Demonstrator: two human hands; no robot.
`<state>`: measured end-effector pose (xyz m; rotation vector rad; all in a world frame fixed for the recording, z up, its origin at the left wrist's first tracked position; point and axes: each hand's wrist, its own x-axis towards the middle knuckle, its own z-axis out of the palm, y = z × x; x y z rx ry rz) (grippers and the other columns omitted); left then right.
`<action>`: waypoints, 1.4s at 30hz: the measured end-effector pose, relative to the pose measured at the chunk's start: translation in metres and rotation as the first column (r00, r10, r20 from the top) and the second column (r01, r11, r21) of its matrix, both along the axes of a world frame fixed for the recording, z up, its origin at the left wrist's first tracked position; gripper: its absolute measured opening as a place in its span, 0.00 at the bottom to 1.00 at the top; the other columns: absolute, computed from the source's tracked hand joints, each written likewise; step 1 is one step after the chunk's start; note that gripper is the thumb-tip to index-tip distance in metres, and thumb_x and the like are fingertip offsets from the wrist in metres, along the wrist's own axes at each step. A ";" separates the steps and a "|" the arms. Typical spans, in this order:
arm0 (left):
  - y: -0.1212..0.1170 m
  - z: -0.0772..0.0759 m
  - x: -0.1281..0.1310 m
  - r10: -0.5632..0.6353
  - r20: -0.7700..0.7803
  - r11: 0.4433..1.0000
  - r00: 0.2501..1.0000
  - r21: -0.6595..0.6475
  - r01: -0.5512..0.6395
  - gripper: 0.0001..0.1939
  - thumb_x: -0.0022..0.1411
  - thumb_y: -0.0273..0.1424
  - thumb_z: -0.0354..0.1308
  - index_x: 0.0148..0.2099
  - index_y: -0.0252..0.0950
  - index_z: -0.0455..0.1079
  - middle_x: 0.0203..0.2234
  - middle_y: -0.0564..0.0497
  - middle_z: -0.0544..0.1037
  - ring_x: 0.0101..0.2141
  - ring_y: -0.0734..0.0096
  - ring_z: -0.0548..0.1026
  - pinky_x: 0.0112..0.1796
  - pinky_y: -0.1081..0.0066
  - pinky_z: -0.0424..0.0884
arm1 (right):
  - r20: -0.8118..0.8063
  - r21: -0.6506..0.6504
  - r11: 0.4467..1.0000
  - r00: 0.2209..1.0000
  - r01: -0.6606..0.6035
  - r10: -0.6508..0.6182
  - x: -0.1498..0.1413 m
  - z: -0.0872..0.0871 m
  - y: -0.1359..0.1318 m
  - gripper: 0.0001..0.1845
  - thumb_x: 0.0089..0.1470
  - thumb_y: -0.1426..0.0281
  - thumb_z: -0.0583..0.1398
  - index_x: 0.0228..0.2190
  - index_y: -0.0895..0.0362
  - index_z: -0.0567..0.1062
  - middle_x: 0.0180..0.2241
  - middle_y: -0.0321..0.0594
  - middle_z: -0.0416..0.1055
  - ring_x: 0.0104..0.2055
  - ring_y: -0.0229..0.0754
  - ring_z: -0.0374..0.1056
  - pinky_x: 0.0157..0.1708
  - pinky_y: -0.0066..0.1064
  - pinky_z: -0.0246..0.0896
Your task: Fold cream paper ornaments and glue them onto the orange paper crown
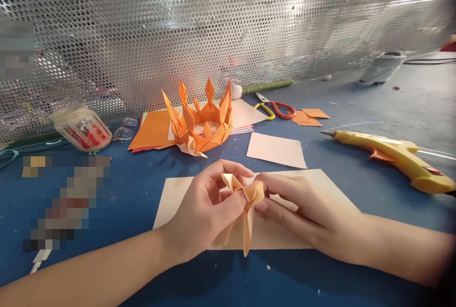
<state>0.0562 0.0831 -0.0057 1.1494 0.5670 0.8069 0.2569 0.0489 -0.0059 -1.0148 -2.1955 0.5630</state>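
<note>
Between my two hands is a small folded piece of pale orange paper (pixel 249 207), with two flared tips at the top and narrow points hanging down. My left hand (pixel 210 207) pinches it between thumb and fingers. From the other side, my right hand (pixel 302 207) has its thumb and index finger closed on the paper's right edge. Below both hands lies a large pale sheet of paper (pixel 171 197). Beyond them stands an orange folded-paper crown (pixel 206 136), with a pale folded paper flower (pixel 190 148) at its front.
Coloured sheets (pixel 149 129) lie under the crown, beside a small pale sheet (pixel 276 150), scissors (pixel 283 110) and orange squares (pixel 308 117). A yellow glue gun (pixel 388 155) is at right, a jar (pixel 83 129) at left. A perforated metal panel (pixel 178 26) stands behind.
</note>
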 end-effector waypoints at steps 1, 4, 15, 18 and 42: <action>0.000 0.000 0.000 -0.013 0.009 1.000 1.000 -0.001 0.013 0.07 0.61 0.30 0.71 0.38 0.39 0.75 0.29 0.56 0.73 0.29 0.78 0.73 0.33 0.78 0.72 | 0.005 0.022 1.000 1.000 -0.018 0.018 0.000 0.001 0.000 0.10 0.70 0.70 0.54 0.34 0.54 0.69 0.24 0.30 0.70 0.22 0.32 0.63 0.22 0.22 0.58; -0.001 0.000 0.000 -0.041 0.021 0.999 0.999 -0.010 0.042 0.06 0.64 0.31 0.70 0.39 0.39 0.74 0.30 0.56 0.73 0.29 0.79 0.72 0.33 0.80 0.72 | 0.001 0.092 0.995 1.000 -0.031 0.031 0.001 0.001 0.000 0.10 0.72 0.71 0.53 0.34 0.53 0.68 0.25 0.28 0.68 0.23 0.31 0.62 0.24 0.21 0.58; -0.004 -0.002 -0.003 -0.041 -0.112 0.987 0.993 0.152 0.058 0.07 0.66 0.27 0.64 0.45 0.46 0.75 0.33 0.55 0.70 0.32 0.72 0.72 0.35 0.75 0.73 | 0.046 0.299 0.946 0.992 -0.124 0.116 0.003 0.000 0.003 0.15 0.75 0.67 0.49 0.34 0.55 0.66 0.29 0.32 0.67 0.29 0.31 0.63 0.29 0.20 0.60; -0.006 -0.002 -0.005 -0.082 -0.108 0.985 0.991 0.146 0.097 0.10 0.66 0.26 0.63 0.47 0.47 0.75 0.34 0.55 0.70 0.32 0.73 0.71 0.35 0.76 0.73 | 0.017 0.244 0.956 0.986 -0.164 0.164 0.003 0.000 0.000 0.15 0.75 0.69 0.50 0.33 0.56 0.68 0.29 0.35 0.67 0.30 0.32 0.64 0.31 0.21 0.62; -0.011 0.000 0.000 -0.092 -0.135 0.994 0.987 0.038 0.098 0.26 0.61 0.27 0.72 0.55 0.45 0.64 0.35 0.58 0.74 0.35 0.79 0.75 0.39 0.76 0.73 | -0.161 0.042 0.995 0.982 -0.089 0.095 0.001 -0.004 0.002 0.16 0.66 0.71 0.57 0.25 0.54 0.63 0.21 0.27 0.59 0.21 0.31 0.54 0.21 0.23 0.52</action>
